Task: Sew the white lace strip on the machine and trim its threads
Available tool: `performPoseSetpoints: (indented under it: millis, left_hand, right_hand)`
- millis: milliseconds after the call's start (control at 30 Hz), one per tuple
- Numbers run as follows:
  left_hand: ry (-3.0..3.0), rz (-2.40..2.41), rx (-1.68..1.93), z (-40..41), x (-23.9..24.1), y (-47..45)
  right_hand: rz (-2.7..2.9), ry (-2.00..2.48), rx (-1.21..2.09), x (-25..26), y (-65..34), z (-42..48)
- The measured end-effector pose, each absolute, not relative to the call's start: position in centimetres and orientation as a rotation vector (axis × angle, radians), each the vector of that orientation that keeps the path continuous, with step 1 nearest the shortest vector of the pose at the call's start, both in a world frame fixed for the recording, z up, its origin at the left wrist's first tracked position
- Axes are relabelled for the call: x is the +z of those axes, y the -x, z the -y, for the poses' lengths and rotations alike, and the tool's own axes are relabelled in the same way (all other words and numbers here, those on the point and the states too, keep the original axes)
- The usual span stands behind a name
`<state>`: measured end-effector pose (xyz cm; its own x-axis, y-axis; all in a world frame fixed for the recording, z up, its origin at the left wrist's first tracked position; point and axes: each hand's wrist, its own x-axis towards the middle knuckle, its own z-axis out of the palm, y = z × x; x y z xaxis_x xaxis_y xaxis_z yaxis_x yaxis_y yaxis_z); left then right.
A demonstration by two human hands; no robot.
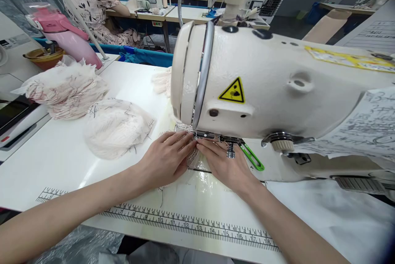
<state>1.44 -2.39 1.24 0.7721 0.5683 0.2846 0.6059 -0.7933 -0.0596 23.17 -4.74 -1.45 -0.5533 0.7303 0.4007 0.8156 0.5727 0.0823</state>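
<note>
My left hand (169,155) lies palm down with its fingers stretched out, resting on white lace fabric (193,156) under the sewing machine head (247,87). From the other side my right hand (226,167) reaches to the same fabric, its fingers extended. The two hands' fingertips almost meet near the needle area. The machine hides the needle and part of my right fingers. More of the lace shows behind my left fingers. A green slotted lever (252,157) sits just right of my right hand.
Crumpled pale lace pieces (119,128) and a larger bundle (66,89) lie to the left. Behind them are a pink bottle (66,38) and a brown bowl (45,58). A printed ruler (185,223) runs along the table's front. A person (91,5) sits beyond, near other machines.
</note>
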Motion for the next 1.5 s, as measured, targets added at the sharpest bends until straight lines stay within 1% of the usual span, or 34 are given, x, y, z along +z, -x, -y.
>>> performPoseSetpoints:
  millis: [100, 167, 233, 300, 367, 433, 533, 600, 700, 800, 867, 1067, 1300, 1400, 1500]
  left_hand:
    - [2.831, 0.822, -0.425, 2.7, 2.6, -0.4]
    - [2.877, 0.621, -0.488, 3.2, 3.1, 1.1]
    - [2.879, 0.389, -0.504, 3.9, 3.1, 2.9]
    - [2.827, 0.279, -0.463, 4.8, 2.6, 4.5]
    - [2.795, 0.328, -0.440, 5.7, 2.0, 5.4]
    - [2.803, 0.495, -0.479, 6.4, 1.7, 5.6]
    - [2.818, 0.853, -0.547, 6.4, 2.7, 4.6]
    - [2.837, 0.999, -0.533, 5.5, 3.7, 3.6]
    - [2.939, 0.918, -0.365, 3.5, 4.8, 1.8]
    - [2.944, 0.740, -0.201, 1.8, 4.3, 0.4]
    - [2.860, 0.674, -0.222, 1.2, 3.4, -0.2]
    - [2.662, 0.594, -0.461, 1.2, 1.9, -0.3]
    - [2.616, 0.627, -0.566, 1.4, 1.6, -0.3]
    - [2.732, 0.683, -0.551, 1.5, 0.9, -0.4]
    - [2.838, 0.718, -0.450, 1.5, 0.2, -0.4]
  right_hand:
    - [2.486, 1.242, -0.377, -1.2, -23.1, 4.8]
    - [2.486, 1.215, -0.369, -1.1, -22.9, 4.8]
    - [2.481, 1.194, -0.351, -0.9, -22.8, 4.8]
    - [2.468, 1.167, -0.342, -0.8, -22.6, 4.8]
    - [2.468, 1.146, -0.319, -0.7, -22.5, 4.7]
    - [2.481, 1.118, -0.248, -0.8, -22.4, 4.7]
    - [2.481, 1.062, -0.113, -0.9, -22.4, 4.6]
    - [2.473, 1.037, -0.075, -0.9, -22.3, 4.6]
    - [2.469, 1.022, -0.050, -0.9, -22.4, 4.6]
    - [2.461, 1.044, -0.052, -0.8, -22.5, 4.7]
    - [2.450, 1.068, -0.066, -0.8, -22.4, 4.8]
    - [2.345, 1.177, -0.224, -0.9, -21.8, 5.0]
    - [2.477, 1.080, -0.185, -0.8, -21.9, 4.9]
    - [2.455, 1.050, -0.201, -0.7, -21.9, 4.9]
    - [2.435, 1.019, -0.224, -0.7, -21.7, 4.7]
